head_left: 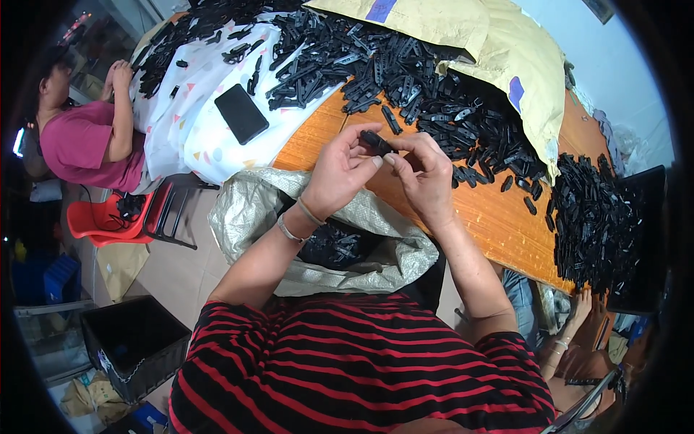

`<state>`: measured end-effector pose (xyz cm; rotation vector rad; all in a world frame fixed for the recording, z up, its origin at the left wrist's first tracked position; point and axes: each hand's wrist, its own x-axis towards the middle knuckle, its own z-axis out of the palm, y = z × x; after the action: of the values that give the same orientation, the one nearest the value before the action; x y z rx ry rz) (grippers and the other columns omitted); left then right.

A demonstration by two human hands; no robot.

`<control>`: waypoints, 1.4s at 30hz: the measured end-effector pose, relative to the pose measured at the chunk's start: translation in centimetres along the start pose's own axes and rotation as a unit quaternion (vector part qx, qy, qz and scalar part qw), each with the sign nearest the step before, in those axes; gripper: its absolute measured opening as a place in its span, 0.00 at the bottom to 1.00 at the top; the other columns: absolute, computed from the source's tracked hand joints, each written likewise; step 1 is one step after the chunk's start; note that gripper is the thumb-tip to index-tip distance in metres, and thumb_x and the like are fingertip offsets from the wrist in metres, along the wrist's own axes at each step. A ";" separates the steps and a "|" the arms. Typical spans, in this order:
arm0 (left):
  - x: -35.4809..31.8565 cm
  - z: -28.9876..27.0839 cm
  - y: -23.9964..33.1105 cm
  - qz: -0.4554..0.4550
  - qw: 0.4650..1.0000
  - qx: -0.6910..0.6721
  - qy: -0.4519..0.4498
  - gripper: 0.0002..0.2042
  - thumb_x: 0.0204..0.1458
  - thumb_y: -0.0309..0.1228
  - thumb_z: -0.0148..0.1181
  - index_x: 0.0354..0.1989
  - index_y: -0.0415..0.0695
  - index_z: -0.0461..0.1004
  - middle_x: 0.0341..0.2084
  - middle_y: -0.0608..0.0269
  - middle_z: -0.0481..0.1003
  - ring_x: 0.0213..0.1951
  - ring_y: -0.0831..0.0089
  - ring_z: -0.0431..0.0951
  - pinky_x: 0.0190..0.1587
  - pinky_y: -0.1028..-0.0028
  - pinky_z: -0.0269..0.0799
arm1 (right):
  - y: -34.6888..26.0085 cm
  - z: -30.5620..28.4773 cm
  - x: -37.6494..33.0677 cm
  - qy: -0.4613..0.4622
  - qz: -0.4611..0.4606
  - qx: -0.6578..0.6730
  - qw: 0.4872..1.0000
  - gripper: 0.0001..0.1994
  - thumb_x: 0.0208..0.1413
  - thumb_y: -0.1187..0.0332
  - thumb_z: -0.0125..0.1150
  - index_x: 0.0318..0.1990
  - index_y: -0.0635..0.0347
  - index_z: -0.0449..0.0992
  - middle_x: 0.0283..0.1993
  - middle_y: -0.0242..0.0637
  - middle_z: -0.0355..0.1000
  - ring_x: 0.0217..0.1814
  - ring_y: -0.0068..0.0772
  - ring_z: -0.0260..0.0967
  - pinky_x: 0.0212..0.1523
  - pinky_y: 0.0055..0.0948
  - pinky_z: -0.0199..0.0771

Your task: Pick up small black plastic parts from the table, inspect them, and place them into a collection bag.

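Note:
Over the near edge of the table, my left hand (340, 172) and my right hand (425, 172) meet with fingertips pinched. Between them is a small black plastic part (375, 142), long and narrow, its lower end partly covered by my fingers. Beneath my forearms an open woven sack (249, 210), silvery white, has more black parts (336, 246) inside. Just beyond my hands lies a loose black piece (391, 120), and behind it a wide heap of similar black plastic parts (405, 76) spreads over the wooden table (477, 217).
A black tablet-like slab (241, 114) rests on a patterned white sheet (170, 134). Brown paper sacks (448, 25) lie across the far heap. Another person (90, 137) sits left; someone's hand (578, 311) touches the table at right. A red chair (108, 220) and black crate (137, 347) stand lower left.

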<state>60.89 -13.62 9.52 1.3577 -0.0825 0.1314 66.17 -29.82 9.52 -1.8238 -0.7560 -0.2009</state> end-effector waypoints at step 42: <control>-2.0 1.0 0.3 0.017 0.999 -0.001 0.044 0.22 0.55 0.17 0.55 0.59 0.33 0.62 0.42 0.59 0.74 0.44 0.79 0.75 0.49 0.79 0.73 | -1.2 0.2 -0.3 -0.009 -0.052 -0.036 0.998 0.10 0.45 0.79 0.68 0.35 0.63 0.72 0.34 0.35 0.69 0.24 0.20 0.67 0.24 0.19 0.68</control>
<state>58.91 -14.62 9.71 1.3468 -0.0328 0.2198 65.21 -29.57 10.22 -1.8578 -0.8675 -0.2832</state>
